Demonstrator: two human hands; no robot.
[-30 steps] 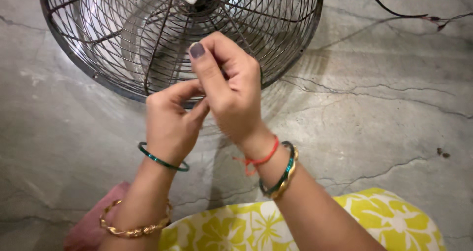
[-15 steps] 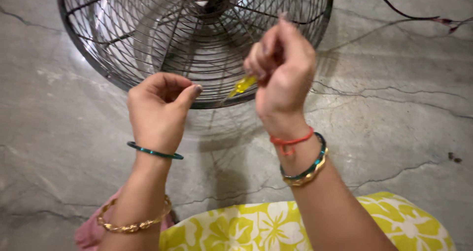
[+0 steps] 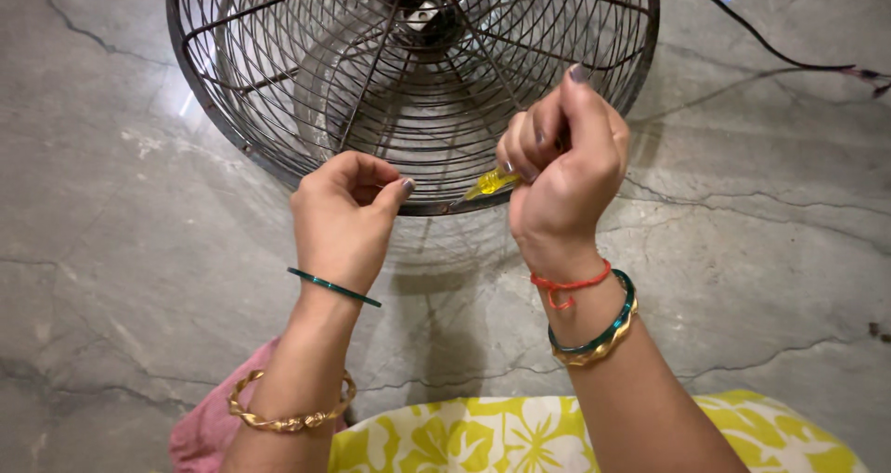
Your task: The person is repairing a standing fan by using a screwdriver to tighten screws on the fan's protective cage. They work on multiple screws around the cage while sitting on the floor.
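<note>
A round black wire fan guard [image 3: 278,148] lies on the grey stone floor in front of me, with the blades and hub visible through the wires. My right hand [image 3: 561,181] is closed around a small screwdriver with a yellow handle [image 3: 489,184], its tip pointing at the guard's near rim. My left hand [image 3: 345,218] hovers just left of that spot, fingers curled, thumb and forefinger close together; I cannot tell whether it pinches anything. Both wrists wear bangles.
A dark power cord [image 3: 789,60] runs from the fan toward the upper right. The grey floor [image 3: 761,232] has thin cracks. Yellow flowered fabric [image 3: 483,436] and a pink cloth [image 3: 209,431] lie at the bottom edge.
My hands, first joined together, have separated. The right hand moved right holding the yellow-handled screwdriver. The view has shifted so the fan sits more centred.
</note>
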